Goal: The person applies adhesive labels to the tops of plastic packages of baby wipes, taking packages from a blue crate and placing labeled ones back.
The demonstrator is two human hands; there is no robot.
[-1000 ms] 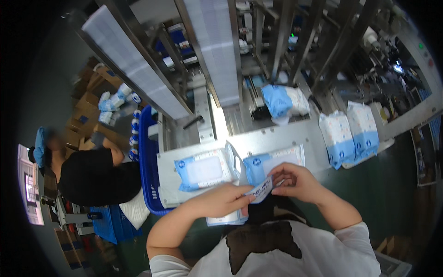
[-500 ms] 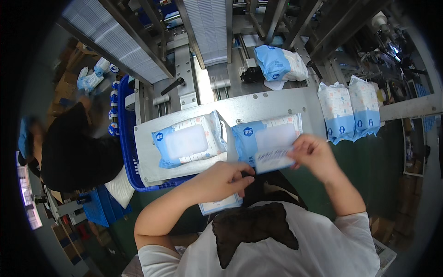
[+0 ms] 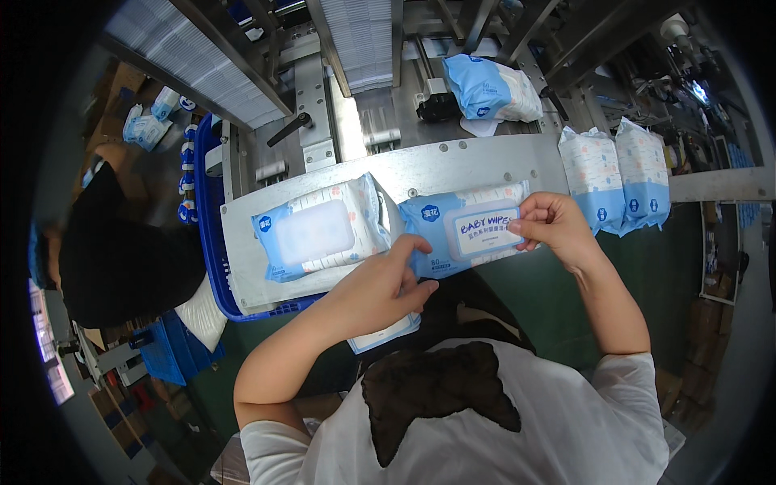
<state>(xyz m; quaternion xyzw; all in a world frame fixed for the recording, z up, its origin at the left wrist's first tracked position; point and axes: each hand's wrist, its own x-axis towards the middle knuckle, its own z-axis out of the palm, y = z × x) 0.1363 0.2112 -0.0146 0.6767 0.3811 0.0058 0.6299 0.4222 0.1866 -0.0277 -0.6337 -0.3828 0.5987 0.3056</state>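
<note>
A blue-and-white pack of wet wipes lies on the metal plate in front of me. Over its plain white panel rests a printed white label card with a blue border. My right hand pinches that card's right edge between thumb and fingers. At the pack's lower left corner is my left hand, thumb and fingers apart, with nothing gripped; whether its fingertips touch the pack is unclear. A second wipes pack, its white panel bare, lies to the left. Below my left hand, several blue-edged cards show partly.
Two wipes packs stand at the plate's right end. Another pack lies on the machine behind. Tall stacks of white sheets rise between metal posts. A blue basket sits under the plate's left side. A person in black is at far left.
My right hand has brought the label card up onto the pack's white panel. My left hand has moved up to the pack's lower left corner, its fingers spreading.
</note>
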